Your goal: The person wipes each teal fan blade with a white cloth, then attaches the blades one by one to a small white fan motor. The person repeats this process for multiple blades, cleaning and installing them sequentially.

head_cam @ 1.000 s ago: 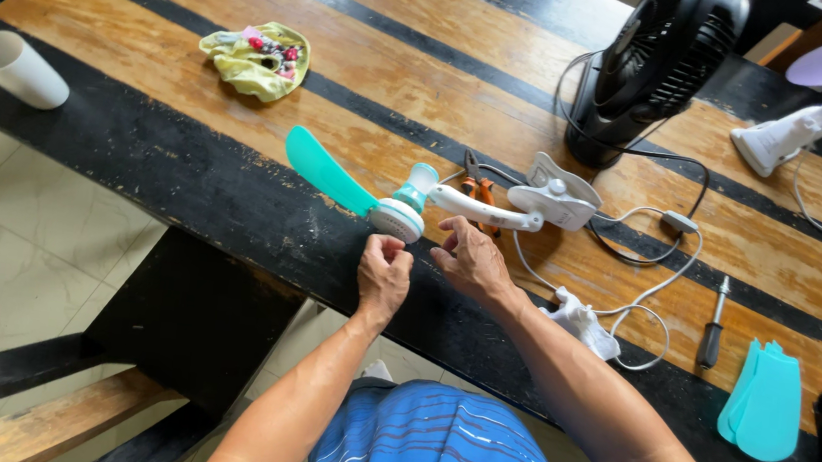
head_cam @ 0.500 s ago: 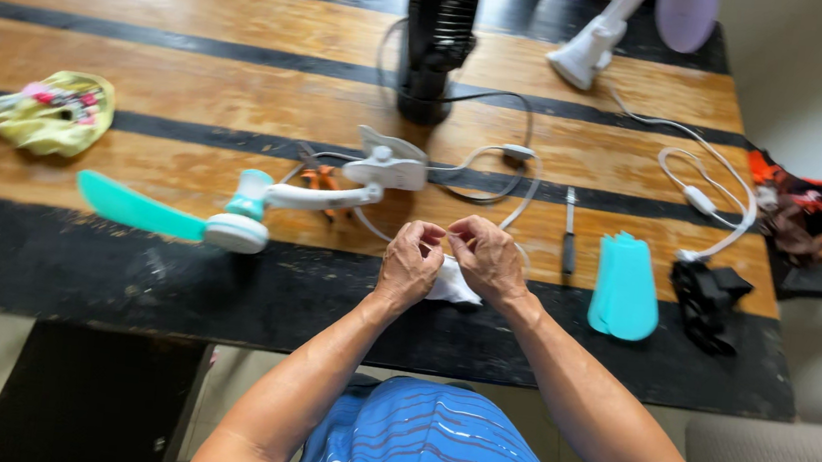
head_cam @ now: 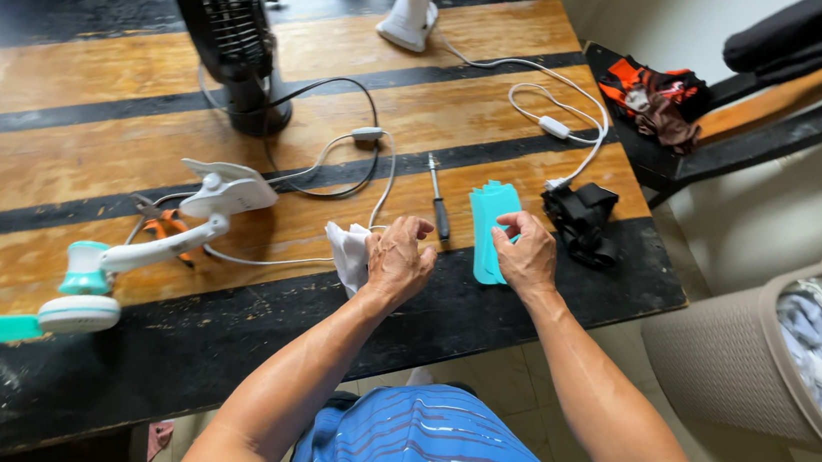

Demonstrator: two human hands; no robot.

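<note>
A: What is on the wooden table [head_cam: 92, 100]?
B: A black fan [head_cam: 225, 27] at the back; nearer, a white clip fan [head_cam: 127, 259] lying flat.
A: And the hands?
B: The left hand [head_cam: 398, 260] is closed on a white cloth [head_cam: 349, 253]; the right hand [head_cam: 527, 255] rests on the teal blades [head_cam: 488, 218], fingers curled, just beside a screwdriver [head_cam: 437, 199].
</note>
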